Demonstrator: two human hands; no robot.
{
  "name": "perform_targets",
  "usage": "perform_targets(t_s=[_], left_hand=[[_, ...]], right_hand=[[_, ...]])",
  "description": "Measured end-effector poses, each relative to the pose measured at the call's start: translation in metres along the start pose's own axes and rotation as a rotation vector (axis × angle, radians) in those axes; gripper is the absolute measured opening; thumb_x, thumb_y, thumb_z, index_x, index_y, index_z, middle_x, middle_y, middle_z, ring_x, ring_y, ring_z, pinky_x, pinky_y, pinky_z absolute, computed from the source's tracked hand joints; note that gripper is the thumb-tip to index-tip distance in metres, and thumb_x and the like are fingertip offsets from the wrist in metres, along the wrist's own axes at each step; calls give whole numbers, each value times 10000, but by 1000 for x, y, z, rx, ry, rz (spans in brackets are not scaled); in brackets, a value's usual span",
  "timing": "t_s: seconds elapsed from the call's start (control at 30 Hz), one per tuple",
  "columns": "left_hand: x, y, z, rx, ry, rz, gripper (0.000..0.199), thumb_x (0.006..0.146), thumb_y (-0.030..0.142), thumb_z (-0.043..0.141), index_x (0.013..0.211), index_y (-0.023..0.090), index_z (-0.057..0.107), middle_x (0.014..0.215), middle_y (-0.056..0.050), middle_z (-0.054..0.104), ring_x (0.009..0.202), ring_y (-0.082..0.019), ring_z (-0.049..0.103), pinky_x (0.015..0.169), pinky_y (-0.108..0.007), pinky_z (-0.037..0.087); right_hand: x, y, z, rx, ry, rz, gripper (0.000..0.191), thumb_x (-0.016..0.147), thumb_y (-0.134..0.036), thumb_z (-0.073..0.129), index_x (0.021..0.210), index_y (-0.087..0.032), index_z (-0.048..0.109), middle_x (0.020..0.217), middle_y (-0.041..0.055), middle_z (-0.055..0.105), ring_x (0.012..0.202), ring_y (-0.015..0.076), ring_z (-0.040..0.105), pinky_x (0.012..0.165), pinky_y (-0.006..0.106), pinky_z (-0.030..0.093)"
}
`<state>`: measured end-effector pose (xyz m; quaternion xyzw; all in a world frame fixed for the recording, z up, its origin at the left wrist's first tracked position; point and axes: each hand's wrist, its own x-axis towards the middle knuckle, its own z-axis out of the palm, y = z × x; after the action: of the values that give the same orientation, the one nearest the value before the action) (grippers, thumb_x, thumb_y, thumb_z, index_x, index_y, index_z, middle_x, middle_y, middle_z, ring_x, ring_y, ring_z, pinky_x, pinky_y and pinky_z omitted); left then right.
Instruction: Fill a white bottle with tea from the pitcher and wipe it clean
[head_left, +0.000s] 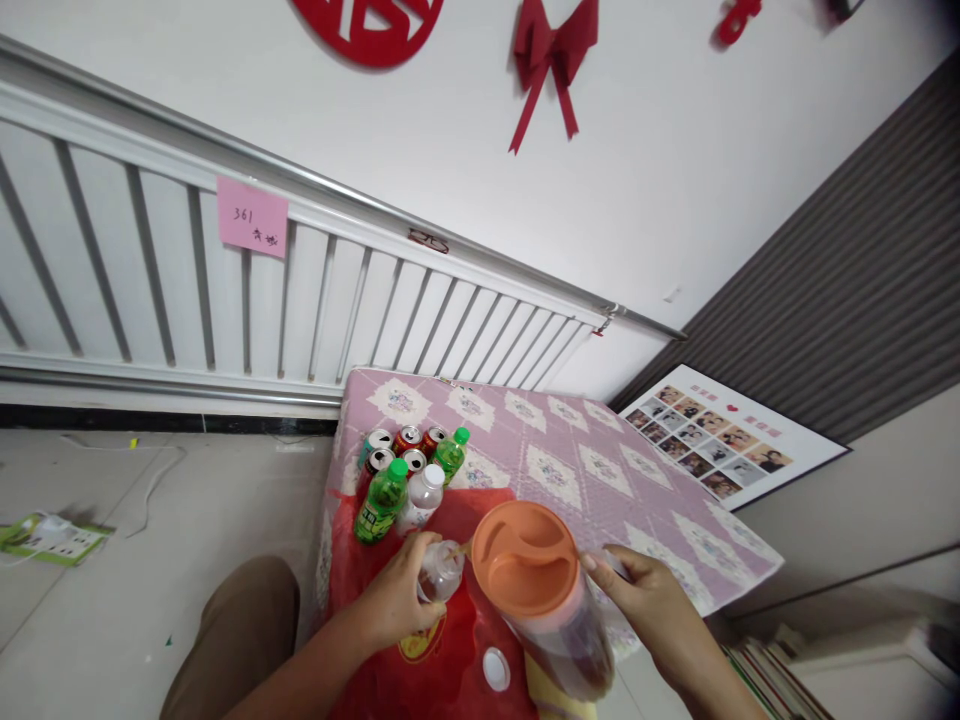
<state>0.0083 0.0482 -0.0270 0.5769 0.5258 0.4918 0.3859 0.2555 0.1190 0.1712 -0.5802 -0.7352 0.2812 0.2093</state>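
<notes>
My left hand is wrapped round a clear plastic bottle, its uncapped mouth facing up. My right hand grips the handle side of a clear pitcher with an orange lid and dark liquid inside. The pitcher tilts left, its spout right at the bottle's mouth; a thin brownish stream seems to show there. A white bottle cap lies below them on a red plastic bag. Most of the pitcher's handle is hidden by my fingers.
Behind my left hand stand a green-labelled bottle, a white-capped bottle, a smaller green bottle and several opened cans. The table has a purple patterned cloth. A radiator runs behind; a power strip lies on the floor.
</notes>
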Motion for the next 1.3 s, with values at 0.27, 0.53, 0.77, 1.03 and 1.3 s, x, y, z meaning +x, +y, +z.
perform_targets(t_s=[0.27, 0.53, 0.77, 1.03, 1.3], left_hand=[[-2, -3, 1, -8, -2, 8, 753, 625, 58, 692, 1306, 200, 401, 1345, -149, 553, 1216, -288, 562, 1028, -411, 449], [-1, -3, 1, 0, 4, 10, 753, 628, 67, 688, 1313, 186, 400, 1347, -155, 546, 1221, -290, 557, 1028, -419, 451], [-1, -5, 1, -3, 3, 15, 756, 624, 64, 697, 1310, 187, 404, 1343, -156, 550, 1231, -291, 551, 1040, -420, 441], [-2, -2, 1, -8, 1, 15, 743, 626, 56, 694, 1298, 193, 409, 1328, -148, 561, 1209, -282, 565, 1026, -411, 451], [-2, -1, 0, -1, 7, 26, 744, 620, 46, 684, 1293, 211, 415, 1321, -128, 574, 1190, -269, 575, 1004, -381, 461]], right_hand=[[2, 6, 1, 5, 2, 9, 460, 674, -596, 653, 571, -225, 402, 623, -50, 271, 604, 129, 289, 545, 251, 246], [1, 3, 0, 2, -24, 19, 482, 667, -625, 646, 566, -226, 396, 617, -51, 273, 605, 131, 290, 548, 252, 251], [4, 8, 1, -3, 5, 4, 475, 673, -612, 646, 561, -231, 385, 609, -52, 259, 583, 124, 278, 528, 250, 245], [3, 9, 2, -11, 26, 0, 457, 678, -587, 650, 565, -226, 394, 610, -54, 257, 582, 121, 273, 521, 248, 240], [3, 7, 0, -11, 7, 6, 457, 686, -608, 631, 564, -218, 426, 609, -50, 293, 596, 128, 304, 534, 251, 267]])
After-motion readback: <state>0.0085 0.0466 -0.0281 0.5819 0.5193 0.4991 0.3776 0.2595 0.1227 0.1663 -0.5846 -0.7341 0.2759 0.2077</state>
